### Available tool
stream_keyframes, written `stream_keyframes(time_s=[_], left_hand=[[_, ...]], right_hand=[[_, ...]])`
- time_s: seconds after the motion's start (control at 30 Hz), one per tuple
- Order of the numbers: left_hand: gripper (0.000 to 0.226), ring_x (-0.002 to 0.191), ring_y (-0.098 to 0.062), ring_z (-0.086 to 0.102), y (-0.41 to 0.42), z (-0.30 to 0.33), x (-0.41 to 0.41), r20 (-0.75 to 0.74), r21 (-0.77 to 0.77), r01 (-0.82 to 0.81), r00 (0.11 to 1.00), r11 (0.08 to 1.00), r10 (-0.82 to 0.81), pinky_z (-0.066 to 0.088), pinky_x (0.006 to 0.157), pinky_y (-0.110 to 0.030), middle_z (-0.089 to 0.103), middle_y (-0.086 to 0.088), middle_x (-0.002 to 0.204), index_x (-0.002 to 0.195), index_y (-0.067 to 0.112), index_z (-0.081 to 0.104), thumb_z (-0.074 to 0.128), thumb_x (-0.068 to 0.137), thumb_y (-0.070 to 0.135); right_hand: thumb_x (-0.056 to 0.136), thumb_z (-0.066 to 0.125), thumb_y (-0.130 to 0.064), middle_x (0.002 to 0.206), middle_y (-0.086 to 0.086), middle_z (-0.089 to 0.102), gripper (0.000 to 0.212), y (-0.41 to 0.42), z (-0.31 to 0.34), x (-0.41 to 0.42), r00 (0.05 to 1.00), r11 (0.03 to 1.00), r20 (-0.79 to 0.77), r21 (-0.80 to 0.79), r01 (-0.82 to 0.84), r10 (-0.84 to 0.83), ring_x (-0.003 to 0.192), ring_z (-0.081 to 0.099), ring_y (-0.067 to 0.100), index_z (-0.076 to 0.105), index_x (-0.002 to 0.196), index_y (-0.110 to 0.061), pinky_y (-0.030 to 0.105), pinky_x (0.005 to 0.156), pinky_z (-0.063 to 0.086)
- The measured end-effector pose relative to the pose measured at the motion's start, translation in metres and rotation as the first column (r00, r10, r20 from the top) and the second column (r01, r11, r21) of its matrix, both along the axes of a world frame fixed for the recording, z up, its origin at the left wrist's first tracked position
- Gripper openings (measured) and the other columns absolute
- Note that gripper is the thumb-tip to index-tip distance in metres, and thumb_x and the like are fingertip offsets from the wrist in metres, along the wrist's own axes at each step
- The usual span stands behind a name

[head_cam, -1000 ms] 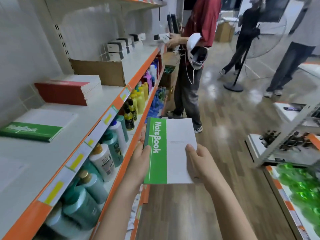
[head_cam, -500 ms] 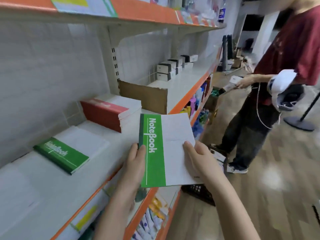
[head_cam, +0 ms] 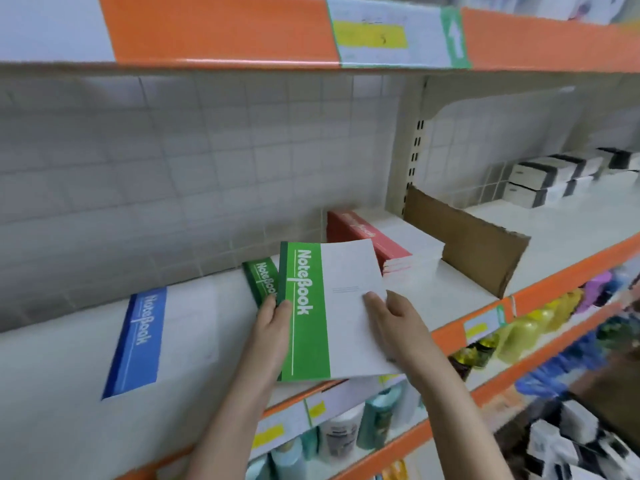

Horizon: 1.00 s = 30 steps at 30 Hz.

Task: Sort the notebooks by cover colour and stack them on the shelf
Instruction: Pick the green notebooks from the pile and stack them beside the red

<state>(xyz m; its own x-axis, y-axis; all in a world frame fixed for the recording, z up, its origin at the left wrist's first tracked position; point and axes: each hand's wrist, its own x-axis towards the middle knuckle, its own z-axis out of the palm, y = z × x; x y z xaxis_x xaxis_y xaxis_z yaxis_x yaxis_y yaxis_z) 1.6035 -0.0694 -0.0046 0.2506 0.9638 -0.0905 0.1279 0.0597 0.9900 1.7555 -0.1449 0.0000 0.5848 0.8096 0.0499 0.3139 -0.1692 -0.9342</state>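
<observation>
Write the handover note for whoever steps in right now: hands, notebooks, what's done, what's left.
Left hand: grips the spine edge of the held green notebook.
Right hand: holds its white side, fingers on the cover.
The notebook is above the shelf, over the green notebook already lying there, not yet set down.
Done: the blue notebook lies at left, the red stack at right beside the cardboard divider.
Left: lay the held one on the green one. Whether more notebooks wait cannot be seen.
</observation>
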Motion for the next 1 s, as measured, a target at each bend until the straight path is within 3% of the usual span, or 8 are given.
stream_keyframes(time_s=[0.07,0.13,0.2,0.3,0.47,0.63,0.8,1.0], left_hand=[[0.051,0.125,-0.010,0.040,0.007,-0.003,-0.002,-0.031,-0.038,-0.054,0.998,0.998,0.053,0.030,0.099,-0.025,0.040,0.007,0.143,0.148,0.018,0.027,0.038,0.101,0.032],[0.047,0.127,-0.013,0.038,0.010,-0.007,0.000,-0.057,-0.071,-0.109,0.993,0.991,0.105,0.029,0.101,-0.027,0.040,0.002,0.145,0.146,0.017,0.033,0.038,0.101,0.030],[0.025,0.102,-0.012,0.047,0.014,-0.008,0.004,-0.096,-0.078,-0.173,0.982,0.982,0.165,0.037,0.084,-0.023,0.057,0.006,0.110,0.116,0.019,0.057,0.039,0.101,0.026],[0.031,0.079,-0.021,0.059,0.019,-0.007,0.003,-0.206,-0.016,-0.219,0.955,0.975,0.211,0.046,0.074,-0.029,0.060,0.003,0.075,0.073,0.021,0.057,0.041,0.100,0.027],[0.043,0.087,-0.044,0.064,0.032,-0.012,0.000,-0.287,0.073,-0.206,0.933,0.976,0.218,0.049,0.084,-0.051,0.064,-0.034,0.096,0.094,-0.016,0.062,0.044,0.099,0.022],[0.039,0.062,-0.021,0.054,0.052,-0.019,0.006,-0.390,0.144,-0.272,0.868,0.951,0.307,0.039,0.059,-0.029,0.060,-0.020,0.070,0.072,-0.002,0.059,0.044,0.099,0.022],[0.042,0.043,-0.010,0.038,0.076,-0.015,0.017,-0.507,0.270,-0.304,0.762,0.913,0.404,0.025,0.039,-0.017,0.040,0.001,0.050,0.055,0.014,0.037,0.044,0.097,0.020],[0.037,0.050,-0.019,0.051,0.091,-0.018,0.024,-0.550,0.312,-0.305,0.714,0.900,0.433,0.038,0.050,-0.028,0.055,-0.006,0.055,0.058,0.011,0.050,0.047,0.094,0.019]], right_hand=[[0.098,0.043,-0.032,0.067,-0.010,0.048,0.028,0.017,-0.003,0.003,0.998,0.997,-0.004,-0.030,-0.070,0.069,0.057,0.048,-0.001,0.047,0.073,-0.021,0.016,0.046,0.033],[0.098,0.043,-0.031,0.072,0.004,0.052,0.031,0.032,-0.005,0.008,0.991,0.988,-0.018,-0.076,-0.134,0.133,0.061,0.048,0.009,0.052,0.081,-0.007,0.021,0.047,0.036],[0.098,0.044,-0.029,0.075,0.012,0.051,0.036,0.047,-0.007,0.015,0.985,0.979,-0.023,-0.105,-0.173,0.172,0.062,0.047,0.015,0.053,0.085,0.003,0.021,0.045,0.037],[0.098,0.045,-0.031,0.073,0.006,0.047,0.032,0.064,-0.013,0.023,0.975,0.964,-0.041,-0.143,-0.222,0.219,0.057,0.045,0.014,0.051,0.081,-0.005,0.016,0.037,0.035],[0.096,0.047,-0.032,0.068,-0.001,0.041,0.034,0.088,-0.024,0.032,0.952,0.942,0.067,-0.178,-0.285,0.300,0.058,0.041,0.011,0.038,0.069,-0.014,0.017,0.041,0.032],[0.093,0.055,-0.023,0.055,-0.001,0.032,0.045,0.112,-0.021,0.037,0.922,0.952,0.251,-0.167,-0.258,0.294,0.046,0.032,0.013,0.028,0.058,-0.013,0.018,0.036,0.027],[0.094,0.052,-0.032,0.077,0.011,0.056,0.031,0.136,-0.017,0.037,0.857,0.940,0.404,-0.247,-0.234,0.319,0.075,0.052,0.028,0.050,0.076,-0.006,0.031,0.063,0.033],[0.097,0.046,-0.032,0.109,0.015,0.061,0.033,0.156,-0.018,0.042,0.804,0.905,0.446,-0.340,-0.255,0.394,0.101,0.057,0.031,0.056,0.102,-0.001,0.031,0.079,0.042]])
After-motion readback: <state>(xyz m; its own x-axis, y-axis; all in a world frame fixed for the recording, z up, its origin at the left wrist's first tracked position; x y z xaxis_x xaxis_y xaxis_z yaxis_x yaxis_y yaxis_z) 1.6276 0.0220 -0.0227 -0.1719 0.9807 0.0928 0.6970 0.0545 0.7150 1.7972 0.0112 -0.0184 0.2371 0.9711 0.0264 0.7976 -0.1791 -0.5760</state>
